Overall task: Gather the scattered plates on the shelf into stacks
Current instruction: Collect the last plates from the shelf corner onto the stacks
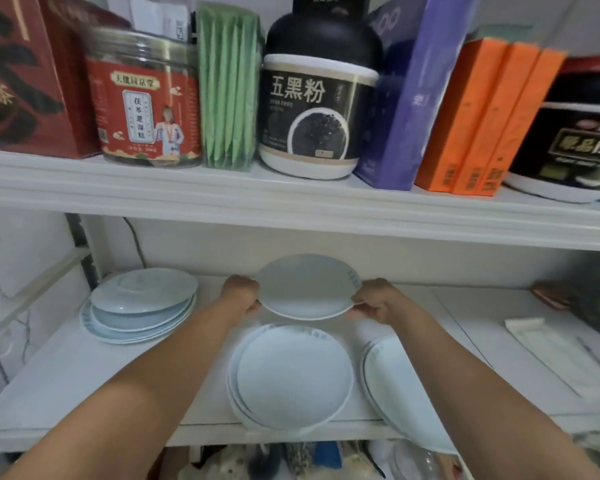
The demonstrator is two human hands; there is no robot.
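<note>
Gripping plate (pixel 307 287) — left hand (pixel 241 294), right hand (pixel 374 301) (curled)

I see bare lower shelf (pixel 66 368) between the left plate stack (pixel 142 303) and the front stack (pixel 291 375); my left arm passes there. The upper shelf board (pixel 291 206) limits room above. The held plate (pixel 307 287) fills the space behind the front stack. On the right, a single plate (pixel 392 372) and a flat white item (pixel 551 351) are in the way.
</note>
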